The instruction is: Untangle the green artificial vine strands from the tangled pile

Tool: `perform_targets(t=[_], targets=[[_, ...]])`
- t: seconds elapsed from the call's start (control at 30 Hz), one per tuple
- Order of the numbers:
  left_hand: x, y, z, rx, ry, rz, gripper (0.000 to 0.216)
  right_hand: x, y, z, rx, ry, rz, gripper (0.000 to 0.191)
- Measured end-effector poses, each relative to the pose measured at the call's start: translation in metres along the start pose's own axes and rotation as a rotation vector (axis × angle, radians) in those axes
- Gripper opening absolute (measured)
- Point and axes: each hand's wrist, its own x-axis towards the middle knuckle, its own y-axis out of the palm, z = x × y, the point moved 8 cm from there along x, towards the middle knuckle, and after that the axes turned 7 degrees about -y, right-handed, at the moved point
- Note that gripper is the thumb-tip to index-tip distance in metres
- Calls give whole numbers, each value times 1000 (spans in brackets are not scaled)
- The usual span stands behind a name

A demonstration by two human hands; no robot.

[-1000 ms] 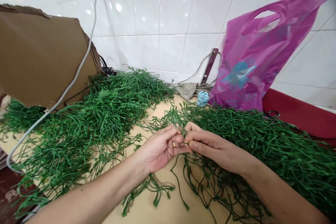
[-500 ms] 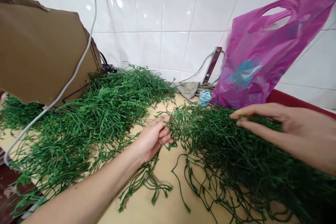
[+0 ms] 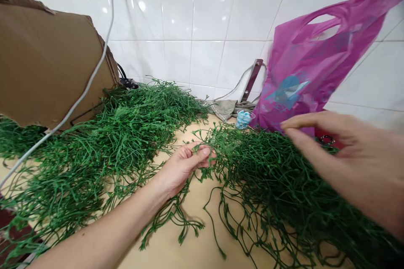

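My left hand [image 3: 189, 162] is closed in the middle of the table, thumb pressed against the fingers. It grips a small bunch of thin green artificial stems [image 3: 222, 141] with forked tips. To its right lies a dark green heap of similar stems [image 3: 268, 164], long and tangled. Over that heap hovers my right hand [image 3: 350, 159], slightly blurred, with thumb and forefinger pinched together; whatever may be between the tips is too small to make out. A second, brighter heap of green stems [image 3: 132, 126] spreads along the left side, beyond my left forearm.
A brown cardboard box [image 3: 53, 63] stands at the left, with a grey cable [image 3: 91, 80] hanging across it. Against the white tiled wall leans a pink plastic bag [image 3: 303, 63]. Beside it are a crumpled blue-and-white item [image 3: 243, 119], a grey cloth [image 3: 225, 108] and a metal bar [image 3: 251, 80].
My right hand has risen slightly, its thumb and forefinger closing from a small gap to a pinch. My left thumb has moved across the stems, and the hand has turned a little.
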Motion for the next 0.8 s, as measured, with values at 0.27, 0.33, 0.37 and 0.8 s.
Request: perform_targets(t=[0.27, 0.33, 0.37, 0.8], targets=[[-5, 18, 9, 190, 31, 129, 26, -17, 69, 85, 228, -320, 194, 20], [-4, 15, 12, 172, -26, 86, 24, -18, 74, 82, 294, -317, 241, 19], [-3, 10, 12, 163, -50, 39, 23, -18, 75, 80, 320, -319, 262, 21], [-5, 5, 10, 277, -49, -28, 35, -19, 63, 80, 205, -510, 266, 30]])
